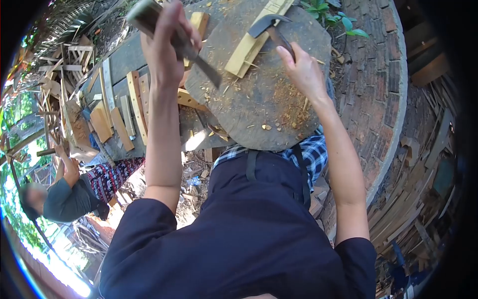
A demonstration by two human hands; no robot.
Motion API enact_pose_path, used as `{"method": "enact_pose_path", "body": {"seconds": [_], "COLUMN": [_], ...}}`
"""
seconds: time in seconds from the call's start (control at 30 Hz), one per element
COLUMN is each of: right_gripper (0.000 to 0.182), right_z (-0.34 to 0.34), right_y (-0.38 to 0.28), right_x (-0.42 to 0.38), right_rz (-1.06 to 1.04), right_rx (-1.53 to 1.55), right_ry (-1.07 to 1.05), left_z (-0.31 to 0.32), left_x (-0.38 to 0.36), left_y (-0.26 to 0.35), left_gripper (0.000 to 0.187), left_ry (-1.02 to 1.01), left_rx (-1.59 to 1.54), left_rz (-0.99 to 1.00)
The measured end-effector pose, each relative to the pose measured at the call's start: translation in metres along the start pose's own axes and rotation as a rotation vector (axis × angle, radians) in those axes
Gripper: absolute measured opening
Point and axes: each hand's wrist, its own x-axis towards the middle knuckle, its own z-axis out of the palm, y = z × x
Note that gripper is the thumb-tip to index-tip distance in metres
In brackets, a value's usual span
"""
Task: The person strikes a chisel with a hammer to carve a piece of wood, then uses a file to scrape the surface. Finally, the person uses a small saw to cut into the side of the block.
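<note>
My left hand [167, 45] is closed round a chisel [206, 70], raised over the left part of a round wooden block [239, 109]. The chisel's blade points down and right; its handle end is blurred. With my right hand [304, 72] I grip a claw hammer [279, 37] by its handle. The hammer's head lies over a pale yellow wood piece [242, 59], which has cut notches and a loose splinter. Whether the head touches the wood I cannot tell. Chips and sawdust are scattered on the block.
On the plank bench [117, 144] to the left lie wood strips [121, 129] and a drilled bar [136, 102]. Another person [72, 194] is at the far left. A curved brick edge [371, 99] runs along the right, with scrap wood [418, 199] beyond. Leaves [348, 25] stand at the top.
</note>
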Motion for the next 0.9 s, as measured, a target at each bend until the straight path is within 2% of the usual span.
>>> {"method": "enact_pose_path", "body": {"seconds": [0.1, 0.17, 0.2, 0.27, 0.4, 0.9], "right_gripper": [0.046, 0.046, 0.046, 0.047, 0.046, 0.047], "right_z": [0.0, -0.002, 0.0, 0.003, 0.003, 0.003], "right_y": [-0.003, 0.0, 0.003, 0.006, 0.001, 0.004], "right_x": [0.001, 0.001, 0.002, 0.003, 0.0, 0.001], "right_rz": [0.005, 0.021, 0.003, -0.018, -0.023, -0.014], "right_rx": [-0.008, -0.015, -0.012, -0.006, -0.009, -0.009], "right_ry": [-0.016, -0.021, -0.005, 0.006, 0.02, 0.007], "left_z": [0.006, 0.025, 0.032, 0.035, 0.032, 0.041], "left_x": [0.018, 0.018, 0.017, 0.016, 0.016, 0.016], "left_y": [-0.001, -0.007, -0.011, -0.018, -0.041, -0.06], "left_gripper": [0.05, 0.055, 0.055, 0.055, 0.054, 0.056], "left_ry": [0.062, 0.283, 0.278, 0.256, 0.274, 0.265], "left_rx": [-0.175, -0.039, -0.044, -0.167, -0.036, -0.032], "left_rz": [0.016, 0.106, 0.098, 0.201, 0.342, 0.341]}}
